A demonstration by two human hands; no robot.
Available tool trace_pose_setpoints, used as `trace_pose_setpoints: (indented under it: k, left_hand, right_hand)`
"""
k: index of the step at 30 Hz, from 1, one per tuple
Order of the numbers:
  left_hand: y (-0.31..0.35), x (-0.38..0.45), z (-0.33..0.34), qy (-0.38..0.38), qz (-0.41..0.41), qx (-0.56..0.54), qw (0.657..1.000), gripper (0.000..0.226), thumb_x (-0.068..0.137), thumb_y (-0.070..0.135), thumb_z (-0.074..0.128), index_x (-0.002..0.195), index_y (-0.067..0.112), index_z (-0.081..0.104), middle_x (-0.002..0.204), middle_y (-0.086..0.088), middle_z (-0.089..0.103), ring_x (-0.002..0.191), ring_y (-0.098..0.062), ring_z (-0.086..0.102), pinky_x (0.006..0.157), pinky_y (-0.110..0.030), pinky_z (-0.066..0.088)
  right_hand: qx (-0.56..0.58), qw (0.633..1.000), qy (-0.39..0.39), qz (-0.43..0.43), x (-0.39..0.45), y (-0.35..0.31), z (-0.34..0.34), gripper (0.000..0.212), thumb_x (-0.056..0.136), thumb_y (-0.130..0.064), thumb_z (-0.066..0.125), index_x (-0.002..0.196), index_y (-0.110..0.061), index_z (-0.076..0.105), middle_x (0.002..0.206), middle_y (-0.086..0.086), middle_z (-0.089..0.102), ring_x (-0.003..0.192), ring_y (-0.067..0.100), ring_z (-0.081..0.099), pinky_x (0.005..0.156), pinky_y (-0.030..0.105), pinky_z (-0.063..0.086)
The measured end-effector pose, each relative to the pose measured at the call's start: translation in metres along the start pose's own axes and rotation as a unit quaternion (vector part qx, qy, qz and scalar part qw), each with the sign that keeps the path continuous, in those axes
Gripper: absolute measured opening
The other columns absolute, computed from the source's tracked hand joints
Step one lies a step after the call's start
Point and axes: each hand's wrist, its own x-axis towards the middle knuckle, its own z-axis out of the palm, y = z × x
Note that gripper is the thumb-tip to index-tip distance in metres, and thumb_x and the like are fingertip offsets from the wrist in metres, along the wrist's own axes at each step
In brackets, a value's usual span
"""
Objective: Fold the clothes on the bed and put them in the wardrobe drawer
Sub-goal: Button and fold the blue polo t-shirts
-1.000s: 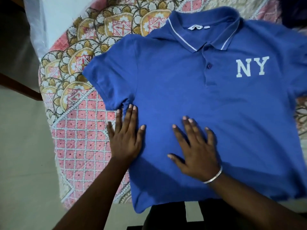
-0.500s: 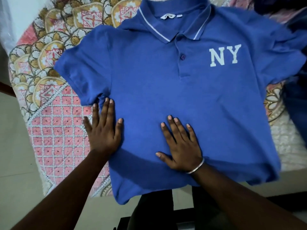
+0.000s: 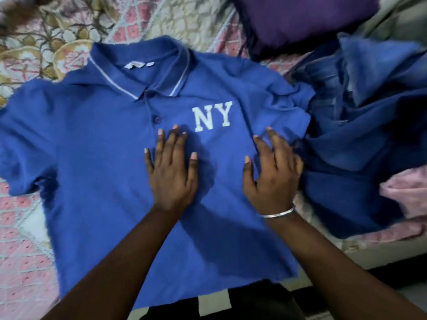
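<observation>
A blue polo shirt (image 3: pixel 99 158) with a white "NY" on the chest lies face up and spread flat on the bed, collar away from me. My left hand (image 3: pixel 172 172) presses flat on the middle of the chest, fingers straight, just below the buttons. My right hand (image 3: pixel 271 172), a silver bangle on its wrist, rests flat on the shirt's right side under the right sleeve, fingers spread. The shirt's right sleeve (image 3: pixel 284 116) is rumpled against other clothes.
A patterned pink and gold bedspread (image 3: pixel 23 250) covers the bed. Blue jeans (image 3: pixel 360 125) lie heaped at the right, touching the shirt. A purple garment (image 3: pixel 300 21) sits at the back right, and a pink cloth (image 3: pixel 406 190) at the right edge. The bed's front edge runs below the shirt hem.
Both hands have slid up and to the right across the shirt, from the lower left part to the chest and right side. The view has swung right, bringing the heap of clothes into sight.
</observation>
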Motion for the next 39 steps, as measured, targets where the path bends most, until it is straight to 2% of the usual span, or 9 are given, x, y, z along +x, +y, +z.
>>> trace_pose_setpoints:
  k: [8,12,17,22,26,29,31,35,39]
  left_hand:
    - [0.077,0.034,0.061,-0.060,0.001,0.105,0.993,0.074,0.095,0.059,0.027,0.158,0.023,0.014,0.165,0.006,0.010,0.153,-0.014,0.002,0.117,-0.058,0.001]
    - [0.080,0.034,0.067,-0.051,0.005,0.125,0.991,0.074,0.095,0.059,0.024,0.158,0.022,0.013,0.165,0.006,0.010,0.153,-0.015,0.001,0.118,-0.059,0.003]
    - [0.080,0.033,0.070,-0.061,0.000,0.130,0.990,0.073,0.095,0.058,0.021,0.158,0.022,0.012,0.166,0.005,0.009,0.153,-0.015,0.000,0.117,-0.060,0.003]
    - [0.082,0.034,0.072,-0.060,-0.001,0.120,0.991,0.073,0.095,0.056,0.022,0.158,0.019,0.015,0.165,0.005,0.010,0.153,-0.017,0.004,0.116,-0.061,0.005]
    - [0.082,0.034,0.073,-0.058,-0.002,0.124,0.991,0.074,0.095,0.056,0.020,0.158,0.020,0.013,0.165,0.005,0.009,0.153,-0.019,0.005,0.116,-0.062,0.004]
    - [0.081,0.034,0.076,-0.058,0.000,0.127,0.990,0.074,0.095,0.056,0.019,0.158,0.020,0.013,0.165,0.004,0.011,0.153,-0.019,0.006,0.116,-0.062,0.004]
    - [0.081,0.034,0.077,-0.055,-0.001,0.127,0.990,0.073,0.095,0.056,0.019,0.158,0.020,0.013,0.165,0.004,0.011,0.153,-0.020,0.006,0.116,-0.062,0.004]
    - [0.081,0.034,0.078,-0.053,-0.001,0.123,0.991,0.073,0.095,0.057,0.017,0.158,0.021,0.012,0.165,0.004,0.011,0.153,-0.019,0.005,0.116,-0.061,0.003]
    - [0.080,0.035,0.079,-0.054,0.001,0.116,0.992,0.073,0.094,0.056,0.019,0.158,0.020,0.014,0.165,0.004,0.012,0.153,-0.018,0.004,0.116,-0.062,0.004]
  right_hand:
    - [-0.189,0.955,-0.109,0.200,0.068,0.104,-0.040,0.088,0.076,-0.037,0.067,0.150,-0.048,0.021,0.163,0.018,0.000,0.151,0.030,0.001,0.101,0.072,0.017]
    - [-0.181,0.952,-0.134,0.210,0.093,0.124,-0.044,0.097,0.072,-0.053,0.068,0.149,-0.055,0.010,0.157,0.025,0.014,0.135,0.044,0.032,0.091,0.067,0.036]
    - [-0.031,0.985,0.014,0.169,0.123,0.168,-0.055,0.059,0.069,-0.015,0.056,0.126,-0.030,0.065,0.095,0.019,0.060,0.084,0.046,0.056,0.071,0.047,0.048]
    - [-0.121,0.971,0.091,0.187,0.218,0.242,-0.074,0.053,0.081,-0.027,0.044,0.132,-0.035,0.055,0.100,0.009,0.053,0.095,0.039,0.053,0.077,0.048,0.043]
    - [-0.202,0.963,-0.044,0.174,0.228,0.210,-0.058,0.058,0.078,-0.025,0.047,0.135,-0.033,0.044,0.130,0.017,0.048,0.119,0.043,0.046,0.081,0.053,0.044]
    - [-0.187,0.963,-0.104,0.164,0.196,0.156,-0.055,0.079,0.069,-0.037,0.056,0.145,-0.034,0.033,0.156,0.022,0.023,0.141,0.047,0.024,0.100,0.070,0.022]
    - [-0.165,0.973,-0.088,0.135,0.152,0.123,-0.055,0.080,0.069,-0.042,0.056,0.145,-0.029,0.038,0.159,0.021,0.020,0.145,0.041,0.020,0.104,0.065,0.017]
    - [0.021,0.983,-0.162,-0.085,0.045,0.098,-0.048,0.046,0.077,-0.023,0.063,0.122,-0.013,0.064,0.118,0.018,0.059,0.100,0.036,0.059,0.080,0.044,0.046]
    - [-0.030,0.951,-0.306,-0.028,0.006,0.130,-0.063,0.028,0.062,-0.022,0.065,0.090,-0.019,0.065,0.085,0.006,0.053,0.072,0.034,0.057,0.059,0.034,0.033]
